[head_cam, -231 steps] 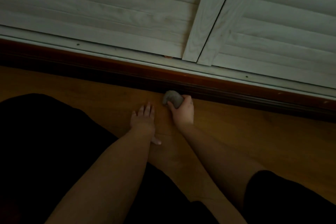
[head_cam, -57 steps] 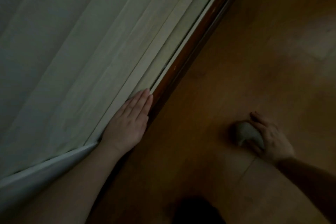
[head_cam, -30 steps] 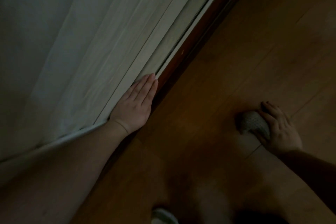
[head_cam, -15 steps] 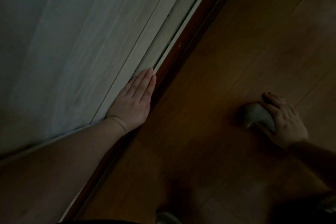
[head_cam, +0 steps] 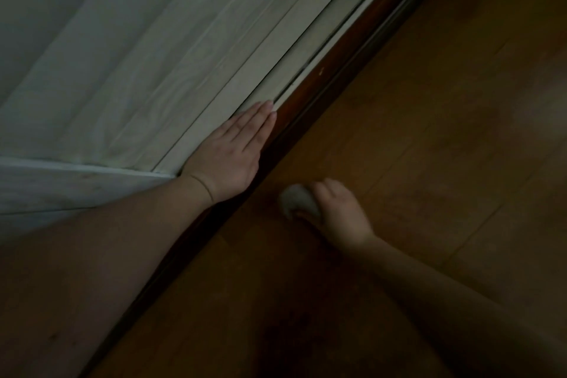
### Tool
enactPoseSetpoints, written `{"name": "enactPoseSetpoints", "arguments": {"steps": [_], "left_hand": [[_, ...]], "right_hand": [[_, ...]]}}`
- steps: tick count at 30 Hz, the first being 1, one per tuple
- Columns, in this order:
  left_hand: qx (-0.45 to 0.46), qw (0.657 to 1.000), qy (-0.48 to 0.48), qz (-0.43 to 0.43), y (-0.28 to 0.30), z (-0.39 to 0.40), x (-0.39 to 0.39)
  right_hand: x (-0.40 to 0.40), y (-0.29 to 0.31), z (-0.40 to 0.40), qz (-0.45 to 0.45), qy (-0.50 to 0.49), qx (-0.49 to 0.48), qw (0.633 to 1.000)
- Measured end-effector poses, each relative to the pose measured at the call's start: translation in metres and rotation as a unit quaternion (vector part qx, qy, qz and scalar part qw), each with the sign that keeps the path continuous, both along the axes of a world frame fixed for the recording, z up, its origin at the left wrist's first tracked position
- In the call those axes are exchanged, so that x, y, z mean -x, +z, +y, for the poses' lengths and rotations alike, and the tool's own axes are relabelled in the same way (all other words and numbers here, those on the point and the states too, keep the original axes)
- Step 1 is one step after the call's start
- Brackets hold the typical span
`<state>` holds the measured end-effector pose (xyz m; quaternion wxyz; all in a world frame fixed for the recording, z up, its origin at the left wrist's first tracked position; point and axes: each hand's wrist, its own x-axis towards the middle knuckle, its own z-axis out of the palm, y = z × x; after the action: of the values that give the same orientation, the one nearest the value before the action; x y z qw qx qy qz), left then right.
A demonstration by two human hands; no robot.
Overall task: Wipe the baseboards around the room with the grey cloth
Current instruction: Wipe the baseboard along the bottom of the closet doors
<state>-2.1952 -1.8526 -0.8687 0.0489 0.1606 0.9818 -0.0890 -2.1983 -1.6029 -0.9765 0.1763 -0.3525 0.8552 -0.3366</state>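
Observation:
A dark reddish-brown baseboard (head_cam: 331,67) runs diagonally from the upper right to the lower left, between pale louvred doors and the wooden floor. My left hand (head_cam: 236,150) lies flat, fingers together, against the bottom of the doors just above the baseboard. My right hand (head_cam: 340,212) grips the balled-up grey cloth (head_cam: 297,199) low over the floor, a short way from the baseboard and just below my left hand. The right hand and cloth are motion-blurred.
Pale louvred closet doors (head_cam: 138,55) fill the upper left, with a white track strip along their base. Brown wooden floor (head_cam: 445,120) covers the right side. The scene is dim.
My right hand has carried the grey cloth left across the floor toward the baseboard, close to my left hand. My left hand stays flat on the door's base.

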Motion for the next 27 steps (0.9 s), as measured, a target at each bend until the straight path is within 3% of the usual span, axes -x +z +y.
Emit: {"name": "enactPoseSetpoints", "arguments": {"steps": [5,13,16,21,27], "left_hand": [[-0.001,1.0,0.007,0.011,-0.001,0.002,0.0],[0.004,1.0,0.011,-0.006,0.0,0.001,0.0],[0.002,1.0,0.012,-0.003,0.0,0.002,0.0],[0.001,1.0,0.015,-0.014,-0.001,0.001,0.0],[-0.005,1.0,0.015,-0.002,0.0,0.001,0.0]], "right_hand": [[0.014,0.019,-0.061,-0.008,0.028,-0.012,1.0],[0.148,0.024,-0.012,-0.013,-0.004,-0.032,0.999],[0.201,0.035,0.013,-0.013,-0.062,-0.034,0.997],[0.26,0.053,0.033,-0.017,-0.238,-0.064,0.969],[0.253,0.059,0.03,-0.02,-0.329,-0.008,0.944]]}}
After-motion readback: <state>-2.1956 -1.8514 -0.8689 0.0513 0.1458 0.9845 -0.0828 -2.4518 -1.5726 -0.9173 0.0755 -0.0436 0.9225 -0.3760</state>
